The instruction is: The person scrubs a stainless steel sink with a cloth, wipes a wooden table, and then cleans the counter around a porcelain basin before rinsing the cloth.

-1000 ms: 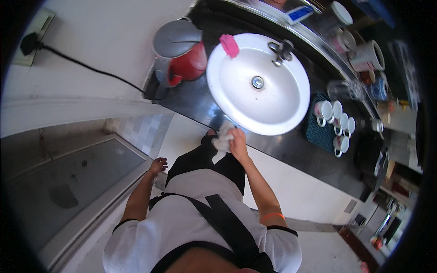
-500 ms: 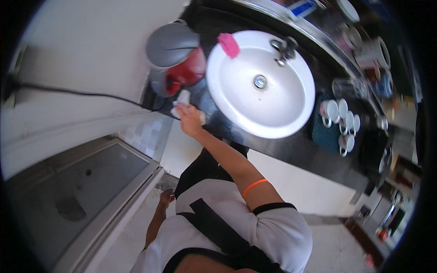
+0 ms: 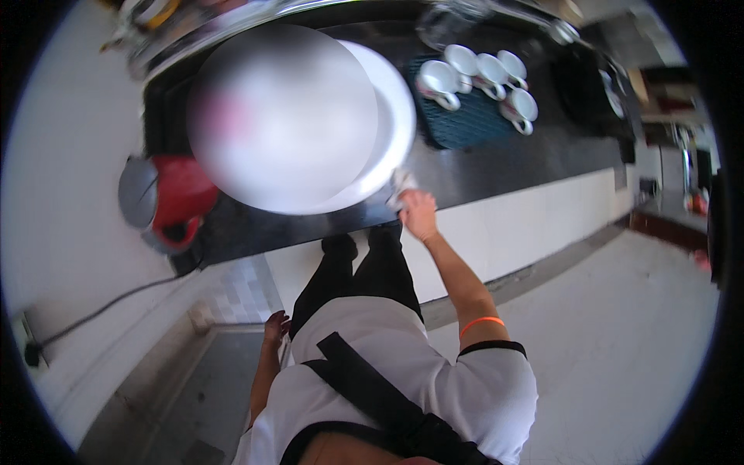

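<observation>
My right hand point(image 3: 419, 213) is closed on a pale, crumpled cloth point(image 3: 401, 186). The cloth presses on the dark countertop point(image 3: 480, 172) near its front edge, just right of the white oval sink point(image 3: 401, 116). A round blurred patch hides most of the basin and the tap. My left hand point(image 3: 276, 327) hangs beside my hip, holding nothing that I can see, with its fingers loosely apart.
A red and grey electric kettle point(image 3: 186, 188) stands at the counter's left end, its black cord point(image 3: 108, 302) running to the wall. Several white cups point(image 3: 439, 81) sit on a dark teal draining mat point(image 3: 465, 128) right of the sink. A glass jar point(image 3: 446, 27) lies behind them.
My right hand has moved the cloth from beside the kettle, along the counter's front, to the sink's right side. The view has turned. My left hand still hangs at my side.
</observation>
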Demonstrator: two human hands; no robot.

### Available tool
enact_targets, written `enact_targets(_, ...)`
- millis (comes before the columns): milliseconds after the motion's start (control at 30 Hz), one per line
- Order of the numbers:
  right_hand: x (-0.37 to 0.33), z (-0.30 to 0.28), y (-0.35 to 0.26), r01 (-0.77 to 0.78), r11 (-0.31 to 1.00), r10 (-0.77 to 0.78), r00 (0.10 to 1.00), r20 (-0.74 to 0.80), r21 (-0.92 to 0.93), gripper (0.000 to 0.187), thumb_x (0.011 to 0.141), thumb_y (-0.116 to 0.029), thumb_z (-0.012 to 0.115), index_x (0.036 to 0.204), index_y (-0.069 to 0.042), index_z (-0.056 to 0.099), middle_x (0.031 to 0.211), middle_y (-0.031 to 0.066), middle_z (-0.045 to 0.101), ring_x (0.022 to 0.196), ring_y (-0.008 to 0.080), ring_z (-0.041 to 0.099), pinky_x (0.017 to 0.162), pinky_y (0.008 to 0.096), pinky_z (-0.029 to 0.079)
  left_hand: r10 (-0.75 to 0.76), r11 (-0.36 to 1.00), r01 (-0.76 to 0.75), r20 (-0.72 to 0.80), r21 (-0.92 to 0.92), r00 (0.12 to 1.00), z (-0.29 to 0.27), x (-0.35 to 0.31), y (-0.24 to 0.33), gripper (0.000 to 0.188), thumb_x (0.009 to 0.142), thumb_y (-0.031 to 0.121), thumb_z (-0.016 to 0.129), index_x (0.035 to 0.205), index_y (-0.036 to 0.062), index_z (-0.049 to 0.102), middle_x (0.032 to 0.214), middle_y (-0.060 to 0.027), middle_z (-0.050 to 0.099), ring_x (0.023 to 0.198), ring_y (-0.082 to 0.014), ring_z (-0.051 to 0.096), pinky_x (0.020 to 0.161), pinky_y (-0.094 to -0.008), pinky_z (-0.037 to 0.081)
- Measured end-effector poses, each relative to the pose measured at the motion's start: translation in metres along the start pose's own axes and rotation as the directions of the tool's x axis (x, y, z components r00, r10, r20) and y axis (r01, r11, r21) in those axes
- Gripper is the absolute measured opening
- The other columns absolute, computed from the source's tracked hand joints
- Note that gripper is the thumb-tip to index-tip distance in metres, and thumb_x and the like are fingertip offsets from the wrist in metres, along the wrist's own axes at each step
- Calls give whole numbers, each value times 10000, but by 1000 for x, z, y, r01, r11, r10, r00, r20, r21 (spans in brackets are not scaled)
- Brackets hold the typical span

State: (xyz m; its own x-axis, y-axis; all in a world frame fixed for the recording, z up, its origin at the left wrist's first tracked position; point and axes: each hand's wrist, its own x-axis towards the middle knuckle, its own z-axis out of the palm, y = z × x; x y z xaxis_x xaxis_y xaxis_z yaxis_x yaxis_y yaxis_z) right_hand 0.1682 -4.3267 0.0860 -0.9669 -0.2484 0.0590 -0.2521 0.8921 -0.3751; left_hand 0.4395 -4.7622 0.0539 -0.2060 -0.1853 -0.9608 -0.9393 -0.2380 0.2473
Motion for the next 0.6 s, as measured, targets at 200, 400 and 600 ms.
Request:
enact_targets(200, 9, -17, 55, -733, 680, 675, 616, -405, 17, 259, 655, -83, 509, 912, -65, 524, 908, 132, 518, 803, 311, 477, 706, 428, 364, 54, 968, -64, 51, 241, 997, 52, -14, 50, 384, 812, 305, 519, 1124, 83, 490, 1013, -100, 564, 826, -194, 556, 643, -299, 454)
enact_targets(400, -22, -46, 65, 206, 933, -175, 976, -128, 296, 410, 643, -219, 630, 1037, -128, 564, 961, 69, 575, 822, 278, 535, 743, 393, 407, 116, 965, -110, -13, 237, 993, 126, -19, 80, 377, 792, 258, 547, 1109, 60, 492, 978, -114, 570, 768, -204, 581, 630, -286, 478)
enact_targets(600, -36, -147, 331, -339, 931, 257, 871, -418, -136, 449, 610, -190, 601, 1047, -99, 559, 1002, 110, 580, 845, 301, 536, 717, 408, 430, 168, 957, -168, 21, 235, 986, 219, -42, 104, 297, 810, 202, 551, 1064, 50, 520, 934, -98, 579, 777, -189, 589, 662, -265, 488)
